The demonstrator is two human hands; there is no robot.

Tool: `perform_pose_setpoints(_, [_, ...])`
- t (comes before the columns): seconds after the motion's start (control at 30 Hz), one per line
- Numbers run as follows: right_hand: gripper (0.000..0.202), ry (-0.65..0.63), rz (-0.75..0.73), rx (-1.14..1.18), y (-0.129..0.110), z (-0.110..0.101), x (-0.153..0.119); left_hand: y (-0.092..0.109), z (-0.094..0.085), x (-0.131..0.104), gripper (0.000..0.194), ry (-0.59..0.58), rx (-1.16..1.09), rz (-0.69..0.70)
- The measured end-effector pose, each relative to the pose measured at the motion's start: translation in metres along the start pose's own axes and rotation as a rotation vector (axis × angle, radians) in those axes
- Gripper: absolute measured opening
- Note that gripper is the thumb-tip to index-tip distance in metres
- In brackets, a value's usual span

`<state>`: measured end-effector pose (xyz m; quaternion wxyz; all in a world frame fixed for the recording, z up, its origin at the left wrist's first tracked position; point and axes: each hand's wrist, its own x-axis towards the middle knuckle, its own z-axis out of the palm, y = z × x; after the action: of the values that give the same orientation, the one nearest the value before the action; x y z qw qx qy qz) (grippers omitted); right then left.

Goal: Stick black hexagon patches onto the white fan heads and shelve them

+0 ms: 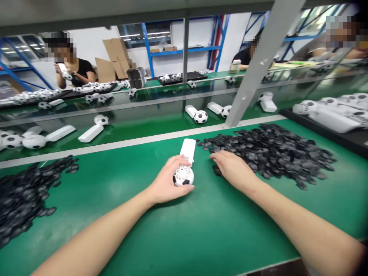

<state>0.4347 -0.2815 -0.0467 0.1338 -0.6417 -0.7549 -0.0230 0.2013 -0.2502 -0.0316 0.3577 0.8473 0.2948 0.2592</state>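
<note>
My left hand point(169, 178) is curled around the soccer-ball head of a white handheld fan point(184, 176), which rests on the green table. Its upper part is an open white lattice, and a black patch shows low on the ball. The white handle point(188, 148) points away from me. To the right, my right hand point(230, 166) is at the near left edge of a pile of small black pieces point(270, 153). Its fingers are bent and drawn together, and whatever is between them is hidden. A few black pieces point(217, 170) lie under that hand.
Another black pile point(25, 195) lies at the left. Beyond a pale rail, several soccer-ball fans point(200, 116) lie on a green belt point(155, 128). A slanted grey post point(253, 73) stands ahead. A black tray point(324, 134) holds fans at right. People sit across.
</note>
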Motion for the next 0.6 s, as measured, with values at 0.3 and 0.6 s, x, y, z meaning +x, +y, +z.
perform_pose_setpoints(0.3, [0.017, 0.107, -0.077, 0.44, -0.007, -0.006, 0.002, 0.006, 0.006, -0.002, 0.046, 0.095, 0.06, -0.165])
perform_pose_setpoints(0.6, [0.009, 0.048, -0.245, 0.826, -0.029, -0.015, -0.009, 0.001, -0.025, 0.009, 0.055, -0.281, -0.156, -0.124])
